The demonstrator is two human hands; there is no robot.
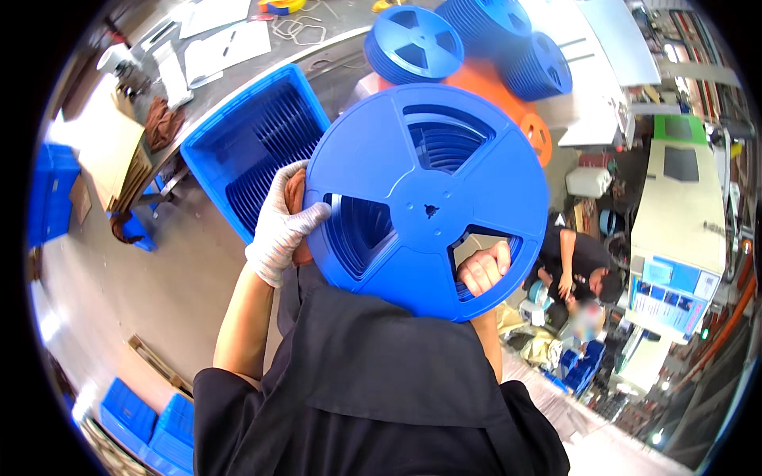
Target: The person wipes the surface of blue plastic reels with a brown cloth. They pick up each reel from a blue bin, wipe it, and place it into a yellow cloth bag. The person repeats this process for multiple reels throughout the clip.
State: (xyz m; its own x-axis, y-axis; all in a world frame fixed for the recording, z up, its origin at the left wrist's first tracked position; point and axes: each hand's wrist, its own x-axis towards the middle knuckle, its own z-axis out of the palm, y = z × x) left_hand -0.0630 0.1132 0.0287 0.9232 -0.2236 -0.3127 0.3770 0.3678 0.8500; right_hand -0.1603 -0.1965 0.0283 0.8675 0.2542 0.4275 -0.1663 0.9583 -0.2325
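Note:
A stack of blue plastic reels (373, 147) is held up in front of my chest, its top disc showing several cut-out windows and a small centre hole. My left hand (278, 226), in a pale striped glove, grips the stack's left edge, thumb on the rim, with a brown cloth (295, 194) between palm and reels. Bare and curled, my right hand (484, 268) reaches through the lower right window and holds the stack from inside. Just beyond my left hand stands a blue crate (208, 163) with rows of thin dark-blue discs inside.
More blue reel stacks (414, 40) stand on the bench around an orange surface (484, 79). Papers (226, 51) and wire pieces lie on the grey worktop. A co-worker (575, 258) is at the right near a pale machine (675, 206). Blue crates (131, 412) sit at lower left.

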